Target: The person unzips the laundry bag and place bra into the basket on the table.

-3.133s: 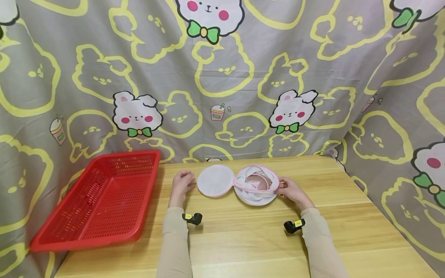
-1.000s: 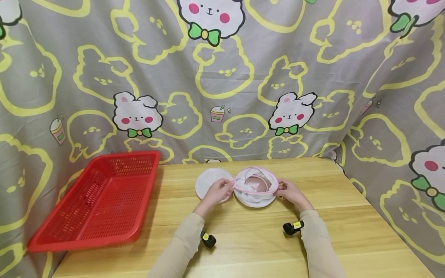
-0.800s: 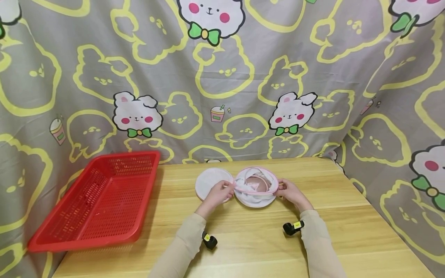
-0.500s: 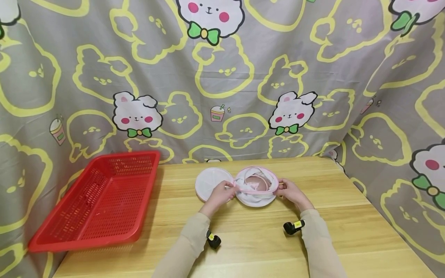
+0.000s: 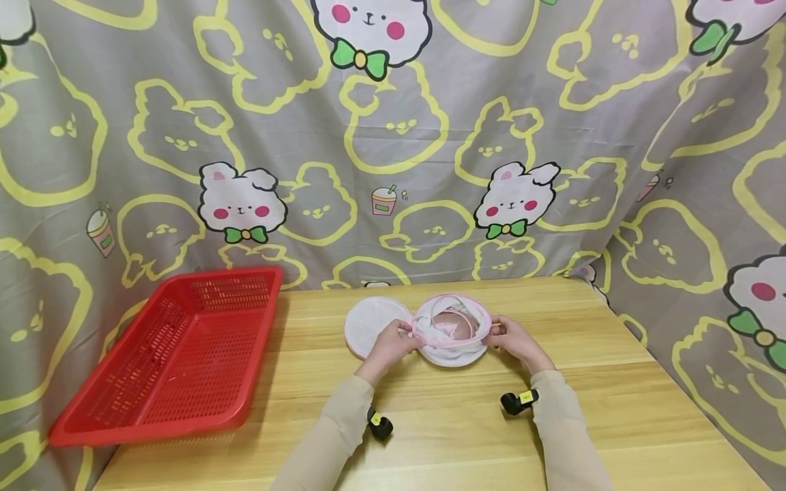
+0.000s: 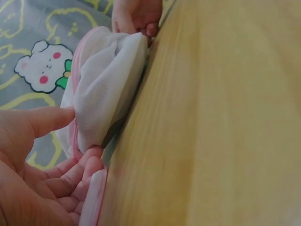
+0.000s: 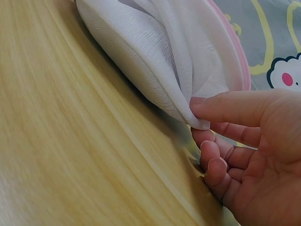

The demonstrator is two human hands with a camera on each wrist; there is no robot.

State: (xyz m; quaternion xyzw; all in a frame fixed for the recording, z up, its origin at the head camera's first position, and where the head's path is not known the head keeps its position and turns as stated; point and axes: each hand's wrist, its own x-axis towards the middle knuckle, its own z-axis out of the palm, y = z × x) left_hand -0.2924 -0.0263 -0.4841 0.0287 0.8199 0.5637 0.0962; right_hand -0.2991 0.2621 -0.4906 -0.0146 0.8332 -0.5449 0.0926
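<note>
A round white mesh laundry bag [image 5: 453, 354] with a pink zip rim lies unzipped on the table. Its round lid [image 5: 371, 320] is folded out flat to the left. Something pinkish-brown with a curved edge [image 5: 453, 324] sits inside; its kind is unclear. My left hand [image 5: 391, 348] grips the bag's left side beside the lid joint; in the left wrist view its thumb [image 6: 56, 117] lies on the pink rim, with the fingers lower down. On the right side, my right hand [image 5: 514, 341] pinches the bag's edge between thumb [image 7: 225, 107] and fingers, as the right wrist view shows.
A red slotted plastic basket [image 5: 245, 382] stands at the left of the wooden table [image 5: 454, 436]. Behind and at both sides hangs a grey curtain [image 5: 430, 259] printed with cartoon bunnies.
My left hand has come from left of the lid, across its front, to the bag's left side and now grips there. The bag's rim has tilted slightly. My right hand stays at its edge.
</note>
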